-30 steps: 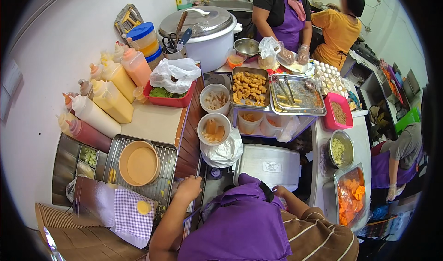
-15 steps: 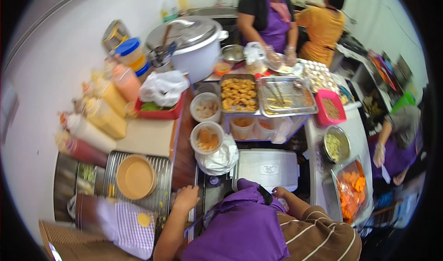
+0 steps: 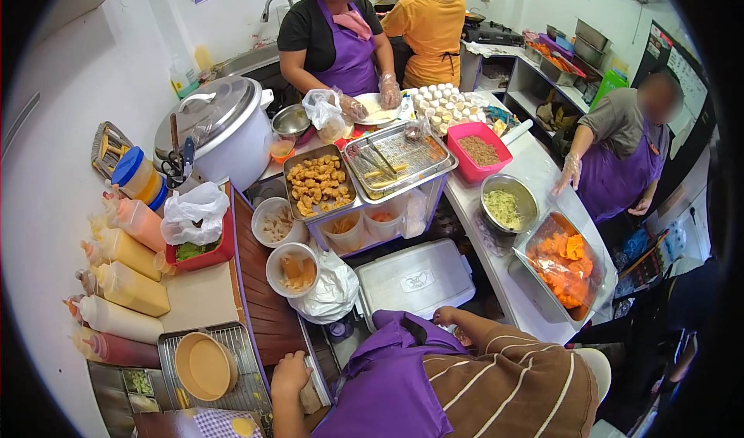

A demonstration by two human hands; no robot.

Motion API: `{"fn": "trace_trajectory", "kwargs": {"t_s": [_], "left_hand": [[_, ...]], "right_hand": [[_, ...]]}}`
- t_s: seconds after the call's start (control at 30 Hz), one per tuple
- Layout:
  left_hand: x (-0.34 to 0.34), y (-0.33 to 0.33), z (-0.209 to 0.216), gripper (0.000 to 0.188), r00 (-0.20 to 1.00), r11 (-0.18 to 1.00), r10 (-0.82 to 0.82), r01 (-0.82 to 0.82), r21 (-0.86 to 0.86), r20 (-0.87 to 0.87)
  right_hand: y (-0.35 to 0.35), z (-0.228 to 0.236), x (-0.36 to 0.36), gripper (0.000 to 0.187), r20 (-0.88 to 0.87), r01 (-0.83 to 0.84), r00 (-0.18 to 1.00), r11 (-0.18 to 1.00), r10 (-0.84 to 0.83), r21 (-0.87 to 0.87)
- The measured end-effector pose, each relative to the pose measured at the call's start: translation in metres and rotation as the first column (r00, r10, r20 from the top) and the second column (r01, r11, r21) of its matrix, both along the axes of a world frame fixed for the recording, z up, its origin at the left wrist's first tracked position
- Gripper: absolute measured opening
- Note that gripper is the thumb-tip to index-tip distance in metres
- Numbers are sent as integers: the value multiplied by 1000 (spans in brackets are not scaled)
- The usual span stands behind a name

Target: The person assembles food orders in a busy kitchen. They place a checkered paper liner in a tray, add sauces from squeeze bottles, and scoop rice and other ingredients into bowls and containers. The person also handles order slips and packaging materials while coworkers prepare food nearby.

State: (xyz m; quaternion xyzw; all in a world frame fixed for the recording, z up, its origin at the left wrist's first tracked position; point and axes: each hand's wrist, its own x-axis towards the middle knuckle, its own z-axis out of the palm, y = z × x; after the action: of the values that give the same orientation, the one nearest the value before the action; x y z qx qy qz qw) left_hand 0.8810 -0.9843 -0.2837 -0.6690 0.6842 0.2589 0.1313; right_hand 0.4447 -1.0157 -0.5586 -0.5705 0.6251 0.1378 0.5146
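Observation:
My left hand (image 3: 290,373) is at the right edge of the left counter, its fingers lying loosely at the edge with nothing visible in them. Beside it is a wire rack on a tray (image 3: 252,372) with a round brown paper bowl (image 3: 205,367) on top. My right hand (image 3: 445,316) is bent in front of my body, close to the lower edge of a white lidded box (image 3: 415,279). Its fingers are partly hidden, so what they touch does not show. Between my arms, the purple apron (image 3: 380,384) covers much of the lower view.
Sauce bottles (image 3: 132,287) line the left wall. Ahead stand white tubs (image 3: 292,270), a tray of fried pieces (image 3: 319,181) and a wire-racked tray (image 3: 399,159). The right table holds shredded orange food (image 3: 564,264). Two co-workers stand at the back, one at the right (image 3: 620,144).
The view has turned right and lifted, so the counters appear farther left. The right co-worker now shows more fully, a gloved hand by the table. My hands stay in much the same places.

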Motion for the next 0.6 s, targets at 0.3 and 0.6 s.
{"fn": "trace_trajectory", "kwargs": {"t_s": [0.3, 0.6], "left_hand": [[6, 1, -5, 37, 999, 999, 20, -20, -24, -37], [8, 0, -2, 39, 998, 999, 48, -48, 10, -50]], "right_hand": [[-6, 7, 0, 29, -80, -66, 994, 996, 70, 58], [0, 11, -4, 29, -6, 0, 1000, 998, 1, 64]]}}
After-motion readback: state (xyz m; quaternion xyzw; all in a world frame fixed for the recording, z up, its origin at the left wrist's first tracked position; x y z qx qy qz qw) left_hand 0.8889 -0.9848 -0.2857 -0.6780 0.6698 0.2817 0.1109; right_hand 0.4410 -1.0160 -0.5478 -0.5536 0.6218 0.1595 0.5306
